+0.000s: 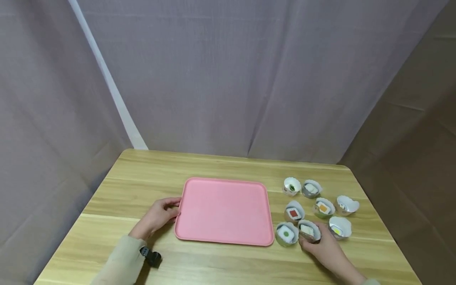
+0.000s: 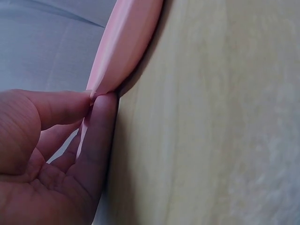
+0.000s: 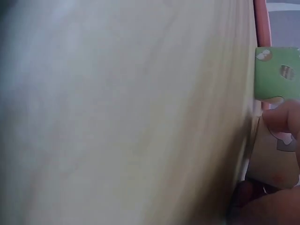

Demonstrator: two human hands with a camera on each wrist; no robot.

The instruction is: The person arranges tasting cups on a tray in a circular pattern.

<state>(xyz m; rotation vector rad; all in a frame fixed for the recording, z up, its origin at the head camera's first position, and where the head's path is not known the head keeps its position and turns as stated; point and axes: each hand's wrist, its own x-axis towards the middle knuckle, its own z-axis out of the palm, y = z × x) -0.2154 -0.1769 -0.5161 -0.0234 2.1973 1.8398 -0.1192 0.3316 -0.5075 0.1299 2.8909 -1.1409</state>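
A flat pink tray (image 1: 224, 211) lies on the wooden table. At its left side, my left hand (image 1: 160, 215) pinches the rim between thumb and fingers; the left wrist view shows the thumb (image 2: 65, 107) over the tray's edge (image 2: 125, 47). My right hand (image 1: 325, 247) grips a paper baking cup (image 3: 272, 161) holding a whitish piece, at the near side of a group of such cups. Just left of it is a green cup (image 3: 276, 77) whose white piece has a green dot. Behind that stands a cup (image 1: 294, 204) with a red-centred white piece.
More paper cups stand at the right: one with an orange-centred piece (image 1: 323, 208), one with yellow inside (image 1: 342, 221), a heart-shaped-looking one (image 1: 350, 204), and two at the back (image 1: 290, 181). Grey curtains (image 1: 199, 79) hang behind the table (image 1: 206, 265) and at its sides.
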